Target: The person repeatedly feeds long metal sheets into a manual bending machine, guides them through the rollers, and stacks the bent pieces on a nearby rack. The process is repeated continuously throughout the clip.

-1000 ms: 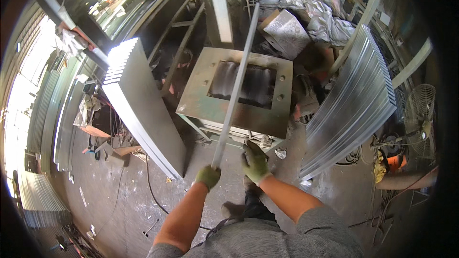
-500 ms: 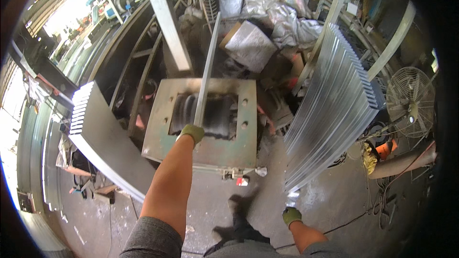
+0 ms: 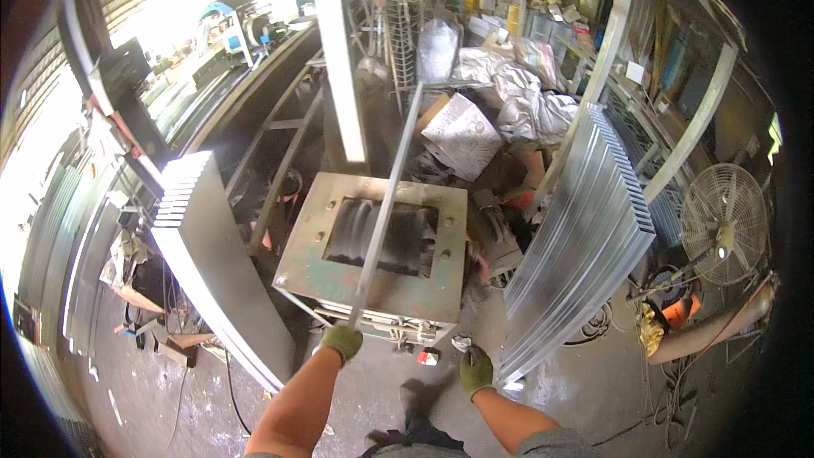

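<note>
A long, narrow metal bar (image 3: 389,203) slants over a boxy machine (image 3: 305,267) with a worn, greenish top. My left hand (image 3: 342,343), in a green glove, is closed around the bar's near end, just in front of the machine. The bar crosses the machine's square opening, where a dark ridged roller (image 3: 407,233) shows. My right hand (image 3: 477,371), gloved alike, is by the machine's front right corner, below a small silver knob (image 3: 461,343). Its fingers look loosely bent and apart, and I see nothing in them.
A stack of metal bars (image 3: 225,280) leans left of the machine; another stack (image 3: 577,246) leans on the right. A caged fan (image 3: 723,225) stands far right. Behind the machine are a cardboard box (image 3: 462,136), pale sacks (image 3: 509,80) and an upright post (image 3: 343,76). Cables trail across the floor.
My left hand has drawn the bar back toward me, from over the machine to before its front edge. My right hand has risen and moved left toward the machine's corner. The view has tilted up.
</note>
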Demonstrator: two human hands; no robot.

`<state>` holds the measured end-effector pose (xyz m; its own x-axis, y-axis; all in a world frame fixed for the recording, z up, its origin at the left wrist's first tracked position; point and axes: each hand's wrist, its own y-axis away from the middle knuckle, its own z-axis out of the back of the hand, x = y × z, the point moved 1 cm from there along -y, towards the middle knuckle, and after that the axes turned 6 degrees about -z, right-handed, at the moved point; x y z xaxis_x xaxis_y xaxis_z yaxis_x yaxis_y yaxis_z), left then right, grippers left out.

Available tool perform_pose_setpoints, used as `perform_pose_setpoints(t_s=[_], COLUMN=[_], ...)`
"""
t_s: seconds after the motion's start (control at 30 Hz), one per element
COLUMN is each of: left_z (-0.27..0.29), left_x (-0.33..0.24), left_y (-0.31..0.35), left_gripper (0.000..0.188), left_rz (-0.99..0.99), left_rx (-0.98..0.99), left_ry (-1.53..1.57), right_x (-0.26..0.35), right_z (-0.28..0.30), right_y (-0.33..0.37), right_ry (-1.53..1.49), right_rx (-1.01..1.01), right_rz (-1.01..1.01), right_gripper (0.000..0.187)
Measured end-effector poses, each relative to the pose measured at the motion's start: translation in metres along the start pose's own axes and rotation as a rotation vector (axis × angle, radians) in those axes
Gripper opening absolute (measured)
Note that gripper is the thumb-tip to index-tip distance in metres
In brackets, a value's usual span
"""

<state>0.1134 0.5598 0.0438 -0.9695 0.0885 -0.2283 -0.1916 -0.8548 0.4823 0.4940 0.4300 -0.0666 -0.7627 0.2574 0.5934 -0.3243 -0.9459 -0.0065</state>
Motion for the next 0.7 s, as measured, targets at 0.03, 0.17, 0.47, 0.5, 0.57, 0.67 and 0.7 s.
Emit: perform_pose_setpoints(t_s=[0.03,0.17,0.47,0.5,0.57,0.67,0.7], left_z=[-0.018,-0.105,-0.308,-0.332,-0.374,-0.420,-0.431], left_x=[0.004,0.018,0.071,0.080,0.100,0.120,0.124], left_y=[0.023,0.140,0.401,0.429,0.479,0.531,0.545], left_gripper=[0.060,0.054,0.041,0.040,0.037,0.035,0.034], left_rz=[-0.171,0.205,0.345,0.347,0.346,0.422,0.458], left_rx=[0.053,-0.037,0.119,0.135,0.097,0.077,0.076], left_ry=[-0.189,0.414,0.581,0.588,0.589,0.670,0.713], right_x=[0.016,0.094,0.242,0.249,0.255,0.252,0.250], right_z=[0.001,0.011,-0.024,-0.030,-0.036,-0.032,-0.030], right_y=[-0.005,-0.014,0.050,0.062,0.092,0.149,0.162], right_ry=[-0.066,-0.333,-0.303,-0.254,-0.192,-0.082,-0.095], right_rx=[-0.069,-0.128,0.031,0.042,0.198,0.263,0.274], right_rz=[0.055,0.293,0.733,0.762,0.796,0.895,0.917], right_gripper=[0.027,0.025,0.044,0.043,0.037,0.033,0.033])
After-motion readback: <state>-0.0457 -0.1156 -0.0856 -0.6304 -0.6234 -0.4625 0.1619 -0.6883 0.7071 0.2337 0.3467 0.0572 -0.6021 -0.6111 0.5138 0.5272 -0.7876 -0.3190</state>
